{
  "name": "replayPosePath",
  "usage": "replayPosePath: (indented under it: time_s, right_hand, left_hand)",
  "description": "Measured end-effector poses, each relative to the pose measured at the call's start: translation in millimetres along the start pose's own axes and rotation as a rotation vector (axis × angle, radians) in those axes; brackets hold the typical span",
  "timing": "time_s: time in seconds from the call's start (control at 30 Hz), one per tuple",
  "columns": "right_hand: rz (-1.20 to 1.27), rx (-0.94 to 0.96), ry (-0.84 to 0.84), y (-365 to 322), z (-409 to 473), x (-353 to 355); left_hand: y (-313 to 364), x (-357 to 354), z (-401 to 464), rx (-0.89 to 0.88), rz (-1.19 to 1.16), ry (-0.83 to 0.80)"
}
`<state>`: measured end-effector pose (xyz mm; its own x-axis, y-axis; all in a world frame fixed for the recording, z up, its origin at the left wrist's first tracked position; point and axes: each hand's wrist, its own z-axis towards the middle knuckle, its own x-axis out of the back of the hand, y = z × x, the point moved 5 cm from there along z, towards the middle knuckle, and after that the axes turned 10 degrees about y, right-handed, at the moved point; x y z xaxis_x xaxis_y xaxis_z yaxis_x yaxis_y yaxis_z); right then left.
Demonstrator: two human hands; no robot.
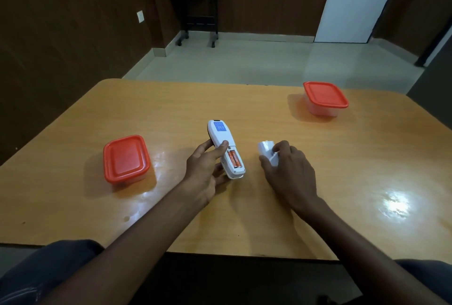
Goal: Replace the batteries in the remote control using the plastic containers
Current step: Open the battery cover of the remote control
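A white remote control (223,136) lies face down at the middle of the wooden table (342,170), its battery bay open with two orange batteries (234,158) inside. My left hand (204,170) grips the remote from the left, thumb on its back. My right hand (287,170) holds the white battery cover (266,152) on the table just right of the remote. Two clear plastic containers with red lids stand closed: one container (126,159) to the left of the remote, another container (324,98) at the far right.
The table's near edge runs just above my lap. Beyond the far edge lies a tiled floor, with a dark side table (195,11) against the wood-panelled wall and a white door (357,4) at the back right.
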<state>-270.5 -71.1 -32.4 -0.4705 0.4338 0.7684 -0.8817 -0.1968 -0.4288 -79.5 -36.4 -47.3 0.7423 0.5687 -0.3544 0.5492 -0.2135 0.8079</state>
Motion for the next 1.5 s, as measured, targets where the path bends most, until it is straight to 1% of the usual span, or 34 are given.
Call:
replayPosePath:
  time_s: [0.07,0.3,0.37,0.43,0.53,0.6,0.67,0.9,1.07,1.27,1.33,1.43,1.5]
  right_hand:
    - [-0.111,0.037,0.000,8.0,3.5,-3.0]
    - [-0.309,0.115,0.043,6.9,14.7,0.8]
    - [-0.244,0.178,0.081,-6.0,10.0,7.1]
    - [-0.061,0.264,0.090,-24.2,3.3,12.8]
    - [0.224,0.347,-0.007,-46.4,-8.9,14.5]
    - [0.331,0.363,-0.049,-51.6,-15.7,12.3]
    - [0.366,0.368,-0.078,-52.3,-19.1,9.2]
    - [0.373,0.365,-0.097,-51.8,-15.9,10.4]
    - [0.453,0.288,-0.184,-51.5,-11.8,8.4]
    - [0.624,0.207,-0.231,-51.2,-12.7,12.7]
    - [0.687,0.090,-0.218,-45.1,-11.5,10.2]
    - [0.866,-0.187,-0.174,-32.8,-3.4,10.3]
    - [0.863,-0.286,-0.147,-23.3,2.1,10.3]
  left_hand:
    - [-0.6,0.0,0.9,0.011,0.018,-0.011]
    - [-2.6,-1.6,2.4,0.006,0.042,-0.036]
    - [-2.8,-3.0,2.5,-0.002,0.049,-0.042]
    - [-1.8,-4.4,2.2,-0.012,0.061,-0.050]
    - [-0.5,-6.1,0.0,-0.019,0.082,-0.075]
    - [-1.0,-6.7,-2.4,-0.028,0.094,-0.097]
    - [-2.2,-6.6,-4.1,-0.036,0.097,-0.113]
    - [-2.1,-8.7,-4.4,-0.093,0.137,-0.130]
    - [-6.6,-9.1,-9.0,-0.084,0.153,-0.160]
    - [-2.0,-9.4,-6.9,-0.082,0.135,-0.132]
    - [0.1,-8.5,-6.2,-0.078,0.121,-0.117]
    - [1.6,-6.9,-5.6,-0.059,0.099,-0.094]
    - [2.5,-5.7,-5.1,-0.053,0.082,-0.086]
